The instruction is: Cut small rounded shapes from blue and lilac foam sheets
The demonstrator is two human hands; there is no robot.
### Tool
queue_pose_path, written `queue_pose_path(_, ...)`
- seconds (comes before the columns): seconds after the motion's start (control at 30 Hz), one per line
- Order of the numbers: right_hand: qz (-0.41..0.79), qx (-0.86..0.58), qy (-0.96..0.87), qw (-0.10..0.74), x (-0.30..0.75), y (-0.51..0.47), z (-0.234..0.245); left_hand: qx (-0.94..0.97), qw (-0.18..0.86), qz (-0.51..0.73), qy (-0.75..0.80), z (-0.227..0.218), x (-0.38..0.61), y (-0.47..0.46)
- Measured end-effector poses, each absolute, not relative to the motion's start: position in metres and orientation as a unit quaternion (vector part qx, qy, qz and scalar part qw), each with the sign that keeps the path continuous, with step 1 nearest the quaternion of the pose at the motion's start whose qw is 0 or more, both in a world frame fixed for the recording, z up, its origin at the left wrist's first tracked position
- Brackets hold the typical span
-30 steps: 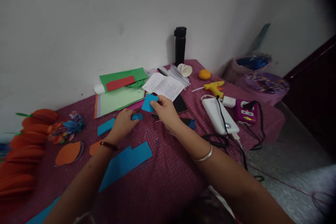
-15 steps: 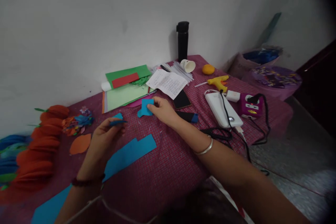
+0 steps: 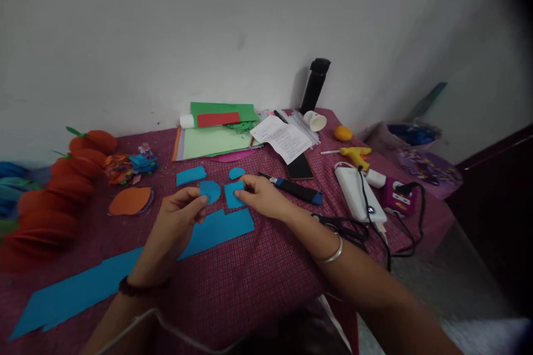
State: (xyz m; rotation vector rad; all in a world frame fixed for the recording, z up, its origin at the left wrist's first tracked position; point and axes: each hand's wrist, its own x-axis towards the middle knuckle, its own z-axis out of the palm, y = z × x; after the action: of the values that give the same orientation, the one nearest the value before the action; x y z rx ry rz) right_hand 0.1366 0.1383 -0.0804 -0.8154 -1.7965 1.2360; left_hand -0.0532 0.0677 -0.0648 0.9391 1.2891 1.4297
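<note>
Between thumb and fingers my left hand (image 3: 181, 213) pinches a blue paper piece with a rounded edge (image 3: 211, 191). My right hand (image 3: 264, 197) grips a square blue paper piece (image 3: 233, 195) close beside it. Both pieces are held above the table, with long blue paper strips (image 3: 222, 233) lying below and to the left. Just beyond the hands lie a small rounded blue paper piece (image 3: 237, 173) and a blue paper rectangle (image 3: 191, 176). Orange paper cutouts (image 3: 130, 201) rest left of my left hand.
Orange paper pumpkins (image 3: 62, 194) line the left side. At the back are coloured sheets (image 3: 212, 144), a written note (image 3: 285, 138) and a black bottle (image 3: 315, 86). Rightward lie a utility knife (image 3: 297, 190), scissors (image 3: 339, 227), a yellow glue gun (image 3: 356, 155), a power bank (image 3: 360, 194) and cables.
My left hand has moved right and turned its blue piece to face me, close to the right hand's square. The camera view has shifted, and the rectangle and small rounded piece now show on the table.
</note>
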Motion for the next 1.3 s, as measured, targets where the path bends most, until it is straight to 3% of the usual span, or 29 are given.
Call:
queue_pose_path(0.27,0.492,-0.327,-0.691,0.416,0.133,0.132,-0.078,0.477,0.408,0.541,0.559,-0.068,-0.042,0.064)
queue_pose_path(0.57,0.528,-0.323,-0.616,0.487,0.126,0.124,-0.077,0.479,0.409,0.532,0.566,-0.060,-0.024,0.052)
queue_pose_path(0.83,0.546,-0.342,-0.618,0.451,0.123,0.116,-0.076,0.590,0.194,0.507,0.598,-0.055,-0.018,0.049)
queue_pose_path(1.07,0.544,-0.356,-0.647,0.399,0.124,0.111,-0.071,0.582,0.244,0.467,0.620,-0.059,-0.018,0.050)
queue_pose_path(1.3,0.543,-0.353,-0.649,0.399,0.124,0.110,-0.074,0.558,0.264,0.470,0.631,-0.060,-0.016,0.050)
